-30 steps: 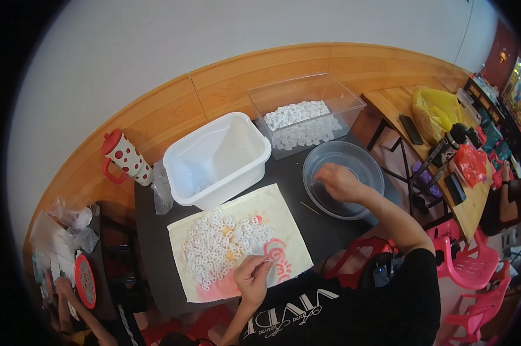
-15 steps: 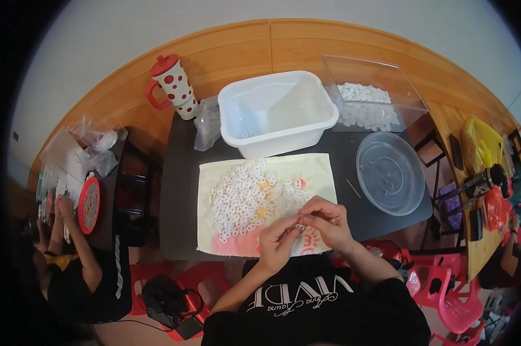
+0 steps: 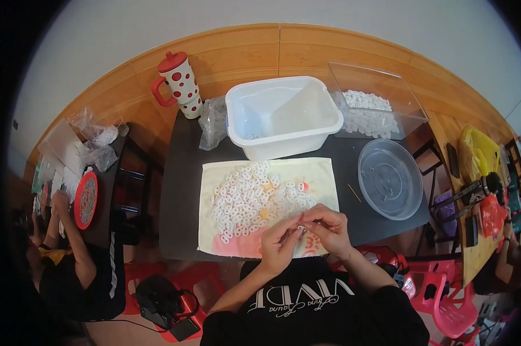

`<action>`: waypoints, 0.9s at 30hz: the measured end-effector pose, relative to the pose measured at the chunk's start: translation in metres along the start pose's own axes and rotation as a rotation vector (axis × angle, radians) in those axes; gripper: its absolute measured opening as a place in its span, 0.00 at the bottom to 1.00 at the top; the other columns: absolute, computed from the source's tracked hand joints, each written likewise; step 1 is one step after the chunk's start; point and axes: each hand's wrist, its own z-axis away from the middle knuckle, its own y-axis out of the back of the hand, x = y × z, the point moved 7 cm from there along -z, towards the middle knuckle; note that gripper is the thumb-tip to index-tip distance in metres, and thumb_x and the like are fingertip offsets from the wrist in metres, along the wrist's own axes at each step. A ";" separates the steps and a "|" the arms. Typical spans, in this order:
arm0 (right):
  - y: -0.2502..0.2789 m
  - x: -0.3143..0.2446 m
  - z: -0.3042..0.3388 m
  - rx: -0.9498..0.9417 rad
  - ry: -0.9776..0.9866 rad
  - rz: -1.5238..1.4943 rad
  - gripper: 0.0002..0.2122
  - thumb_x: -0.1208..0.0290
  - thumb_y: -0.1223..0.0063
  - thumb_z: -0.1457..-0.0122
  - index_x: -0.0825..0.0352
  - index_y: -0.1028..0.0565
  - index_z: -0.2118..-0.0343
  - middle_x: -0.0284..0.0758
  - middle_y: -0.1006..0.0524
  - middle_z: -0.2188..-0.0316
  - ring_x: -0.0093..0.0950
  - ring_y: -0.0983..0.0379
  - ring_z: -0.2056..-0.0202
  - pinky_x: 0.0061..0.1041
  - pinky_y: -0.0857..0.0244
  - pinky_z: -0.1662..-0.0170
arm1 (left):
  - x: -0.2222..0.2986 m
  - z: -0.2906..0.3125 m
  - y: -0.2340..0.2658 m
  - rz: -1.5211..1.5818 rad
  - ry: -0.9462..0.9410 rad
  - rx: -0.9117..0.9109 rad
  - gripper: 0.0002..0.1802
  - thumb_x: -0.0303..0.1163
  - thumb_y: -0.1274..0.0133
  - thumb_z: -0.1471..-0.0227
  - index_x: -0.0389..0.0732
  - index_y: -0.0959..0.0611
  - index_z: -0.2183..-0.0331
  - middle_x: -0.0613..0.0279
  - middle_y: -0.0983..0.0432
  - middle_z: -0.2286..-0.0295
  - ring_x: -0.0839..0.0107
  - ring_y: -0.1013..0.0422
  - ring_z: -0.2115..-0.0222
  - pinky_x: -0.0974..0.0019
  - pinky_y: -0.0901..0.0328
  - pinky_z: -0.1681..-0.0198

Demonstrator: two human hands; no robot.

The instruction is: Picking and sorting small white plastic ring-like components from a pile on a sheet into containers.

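Observation:
Over the near edge of a pale yellow towel (image 3: 327, 173), my two hands meet at the fingertips. My left hand (image 3: 279, 242) is closed, pinching a small white piece (image 3: 301, 229), mostly hidden by the fingers. My right hand (image 3: 329, 228) has thumb and forefinger pressed together just beside it; what sits in that pinch is too small to make out. A wide pile of small white plastic pieces with two holes each (image 3: 237, 199) covers much of the towel, left of and beyond my hands.
Behind the towel stands a white basin (image 3: 286, 141) with a few pieces inside. At right are a round clear lid (image 3: 390, 180), a thin stick (image 3: 354, 192) and a clear box (image 3: 381, 118) of white pieces. A spotted tumbler (image 3: 181, 86) stands back left. Co-workers sit at both sides.
The whole view has shifted slightly. My hands stay together at the same spot over the towel, with the fingers only slightly moved.

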 end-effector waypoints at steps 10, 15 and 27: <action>-0.001 0.001 -0.002 0.027 -0.038 -0.085 0.08 0.90 0.46 0.46 0.73 0.21 0.65 0.37 0.22 0.64 0.24 0.25 0.62 0.20 0.34 0.57 | 0.000 0.000 0.002 -0.036 0.002 0.007 0.17 0.15 0.48 0.44 0.29 0.22 0.51 0.60 0.21 0.64 0.79 0.27 0.65 0.76 0.32 0.60; -0.001 0.000 -0.002 0.041 -0.032 -0.077 0.08 0.90 0.46 0.46 0.73 0.21 0.66 0.37 0.22 0.65 0.24 0.26 0.62 0.20 0.34 0.57 | -0.001 0.000 0.002 -0.042 0.007 0.011 0.17 0.15 0.47 0.44 0.29 0.22 0.51 0.60 0.21 0.64 0.80 0.27 0.65 0.76 0.33 0.60; -0.002 0.003 0.000 0.078 -0.045 -0.143 0.08 0.91 0.46 0.47 0.74 0.21 0.67 0.37 0.22 0.66 0.25 0.26 0.63 0.20 0.34 0.57 | 0.002 0.000 0.002 -0.068 0.017 0.008 0.16 0.16 0.47 0.43 0.30 0.21 0.52 0.59 0.21 0.63 0.79 0.27 0.65 0.76 0.32 0.61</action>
